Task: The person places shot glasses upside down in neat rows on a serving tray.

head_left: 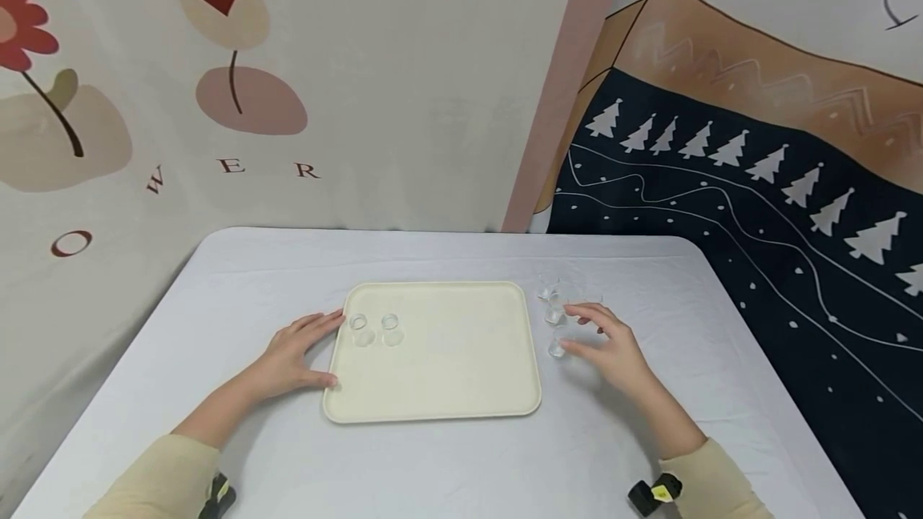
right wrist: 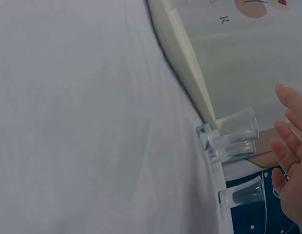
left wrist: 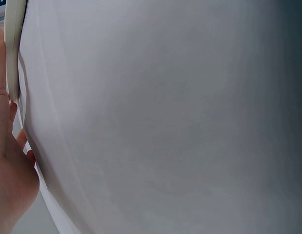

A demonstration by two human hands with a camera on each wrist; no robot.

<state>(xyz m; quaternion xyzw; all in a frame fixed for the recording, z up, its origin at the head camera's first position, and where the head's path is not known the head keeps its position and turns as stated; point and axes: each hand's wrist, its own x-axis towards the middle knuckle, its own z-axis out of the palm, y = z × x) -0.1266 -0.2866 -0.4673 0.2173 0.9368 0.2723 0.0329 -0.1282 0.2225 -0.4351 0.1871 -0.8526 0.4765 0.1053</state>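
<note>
A cream rectangular tray point(head_left: 454, 367) lies on the table, with two small clear glasses standing at its upper left, one of them a shot glass point(head_left: 390, 329). My left hand point(head_left: 292, 359) rests at the tray's left edge, fingers spread and fairly straight; in the left wrist view its thumb lies along the tray's side point(left wrist: 13, 53). Beside the tray's right edge stand several more clear glasses. Around the nearest glass point(head_left: 556, 347) my right hand point(head_left: 613, 351) hovers, thumb and fingers apart. In the right wrist view, that hand is clear of the flared glasses point(right wrist: 243, 192).
A white cloth point(head_left: 447, 471) covers the table. Behind it hangs a pale curtain point(head_left: 404, 102) with flower prints, and at the right a dark printed cloth point(head_left: 649, 183) with white trees. Dark wrist devices point(head_left: 654, 493) sit at both sleeves.
</note>
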